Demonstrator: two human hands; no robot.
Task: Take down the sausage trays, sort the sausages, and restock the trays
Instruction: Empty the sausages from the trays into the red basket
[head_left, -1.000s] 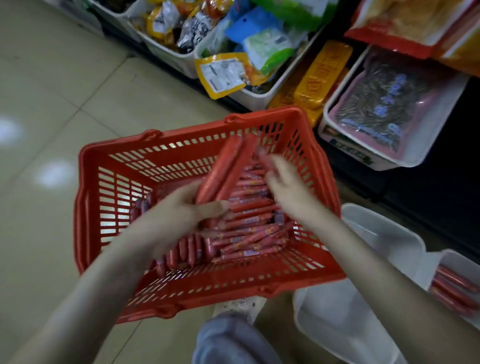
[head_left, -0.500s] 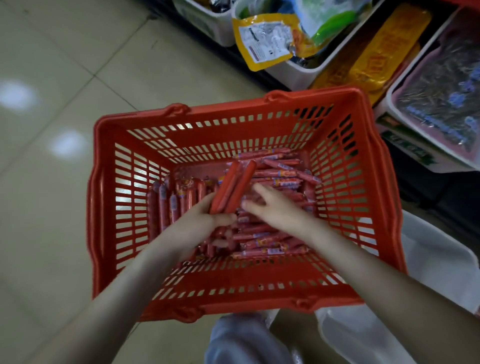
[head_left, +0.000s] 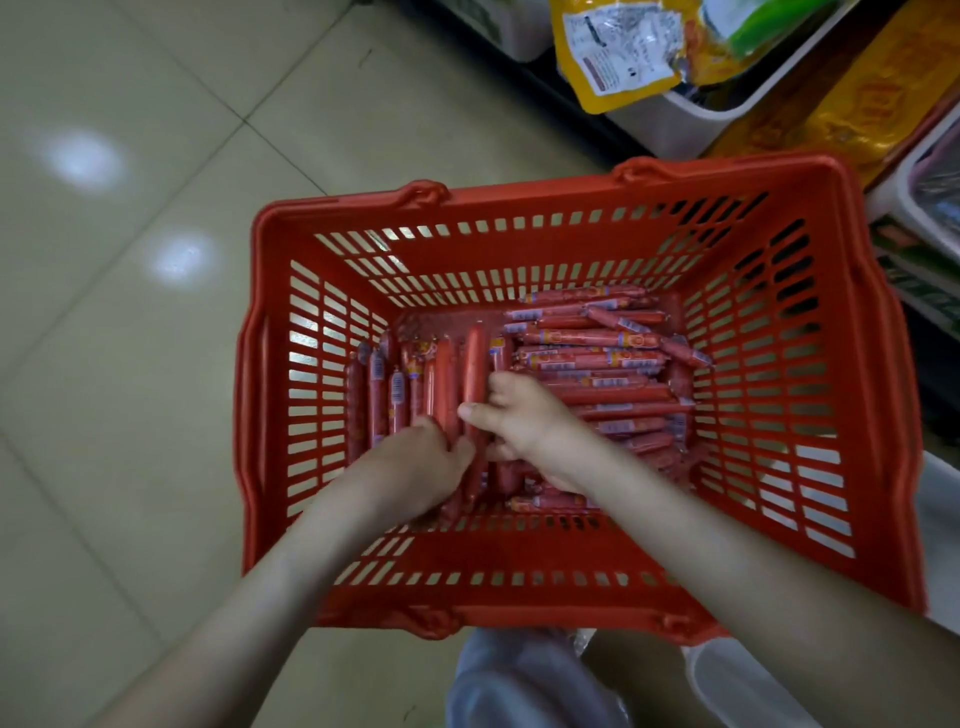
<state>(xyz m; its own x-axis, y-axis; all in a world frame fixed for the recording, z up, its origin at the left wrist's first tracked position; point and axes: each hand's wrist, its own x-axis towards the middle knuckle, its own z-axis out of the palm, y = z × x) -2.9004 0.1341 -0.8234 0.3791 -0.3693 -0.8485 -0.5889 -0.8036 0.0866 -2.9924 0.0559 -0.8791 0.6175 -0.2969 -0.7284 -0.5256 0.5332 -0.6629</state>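
A red plastic basket (head_left: 519, 202) stands on the floor, its bottom covered with red wrapped sausages. One group (head_left: 384, 395) lies lengthwise at the left; a pile (head_left: 597, 343) lies crosswise at the right. Both hands are down inside the basket. My left hand (head_left: 415, 462) is closed around the near ends of two long sausages (head_left: 470, 364) that lie among the left group. My right hand (head_left: 524, 415) touches the same sausages from the right, thumb laid across them. A white tray (head_left: 727, 686) shows partly at the bottom right, behind the basket.
Low shelves run along the top right with white bins (head_left: 691, 114), a yellow packet (head_left: 618, 57), orange packs (head_left: 857, 104) and another tray (head_left: 914, 197). Pale tiled floor (head_left: 130, 364) lies to the left. My knee (head_left: 519, 680) is under the basket's near edge.
The two sausages in my left hand have come down from a raised tilt to lie flat among the left group. My right hand moved left onto them. The camera tilted down.
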